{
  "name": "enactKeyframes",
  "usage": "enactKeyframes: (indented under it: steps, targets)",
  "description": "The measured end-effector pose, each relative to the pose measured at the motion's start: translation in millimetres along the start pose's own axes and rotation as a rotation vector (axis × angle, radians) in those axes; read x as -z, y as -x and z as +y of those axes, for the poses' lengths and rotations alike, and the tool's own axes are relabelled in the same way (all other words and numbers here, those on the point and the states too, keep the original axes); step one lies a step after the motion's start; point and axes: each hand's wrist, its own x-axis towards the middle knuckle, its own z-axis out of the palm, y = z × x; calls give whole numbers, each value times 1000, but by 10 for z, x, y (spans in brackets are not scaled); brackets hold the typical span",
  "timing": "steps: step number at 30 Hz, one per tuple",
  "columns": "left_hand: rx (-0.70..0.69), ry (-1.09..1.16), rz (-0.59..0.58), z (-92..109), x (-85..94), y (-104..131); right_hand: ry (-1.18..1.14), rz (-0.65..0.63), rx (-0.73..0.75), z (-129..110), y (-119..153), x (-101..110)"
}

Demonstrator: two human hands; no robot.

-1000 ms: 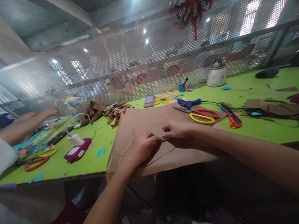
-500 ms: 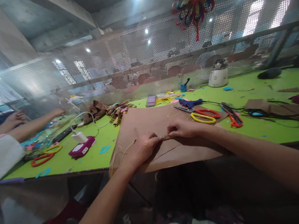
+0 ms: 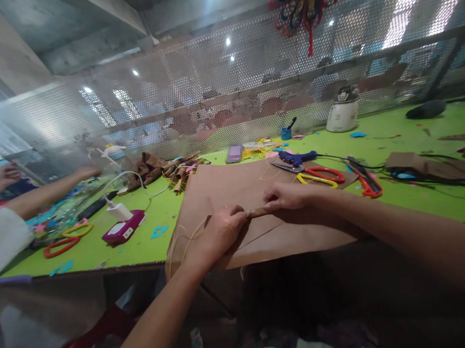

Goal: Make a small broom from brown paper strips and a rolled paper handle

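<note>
My left hand (image 3: 228, 227) and my right hand (image 3: 283, 196) are closed on a thin rolled strip of brown paper (image 3: 260, 211), one at each end. They hold it just over a large brown paper sheet (image 3: 225, 187) that overhangs the table's front edge. A yellow string (image 3: 192, 239) curves over the sheet beside my left hand. Beyond my right hand lie scissors with red and yellow handles (image 3: 318, 179) and a blue glue gun (image 3: 297, 158).
A purple power socket (image 3: 123, 229) with a white plug and cable stands left. Behind are rolled brown paper pieces (image 3: 181, 174). Red-handled pliers (image 3: 367, 181) and a white bottle (image 3: 342, 113) are right. Another person's arm (image 3: 54, 191) reaches in at far left.
The view has shifted slightly. My right hand sits a little farther from my left, and more of the rolled strip shows between them. The other person's arm has moved slightly.
</note>
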Motion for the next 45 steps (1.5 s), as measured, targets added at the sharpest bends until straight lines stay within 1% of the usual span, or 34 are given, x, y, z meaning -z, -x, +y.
enactKeyframes:
  steps: [4, 9, 12, 15, 17, 24, 27, 30, 35, 38, 42, 45]
  targets:
    - [-9, 2, 13, 8, 3, -24, 26, 18, -19, 53, 35, -9]
    - [63, -24, -28, 36, 17, -86, 6, 38, -99, 176, 159, 35]
    - [105, -47, -33, 59, 20, -109, 19, 65, -144, 232, 257, 78]
    - [127, -32, -22, 78, 22, -117, -11, 103, -132, 258, 352, 107]
    - [134, -7, -16, 83, 23, -118, -29, 97, -113, 263, 394, 114]
    - [135, 38, 15, 50, -11, -100, 131, 66, -103, 294, 426, 115]
    - [135, 54, 26, 37, -23, -96, 139, 89, -84, 324, 475, 120]
    - [146, 73, 29, 36, -16, -100, 109, 119, -104, 357, 540, 122]
    - [182, 104, 32, 29, -11, -113, 148, 114, -120, 422, 605, 132]
    - [203, 122, 1, 18, -3, -139, 156, 117, -122, 444, 629, 132]
    - [225, 135, -107, -3, 49, -206, 170, 130, -112, 433, 655, 119]
    - [222, 151, -159, -31, 82, -248, 179, 121, -116, 424, 653, 124]
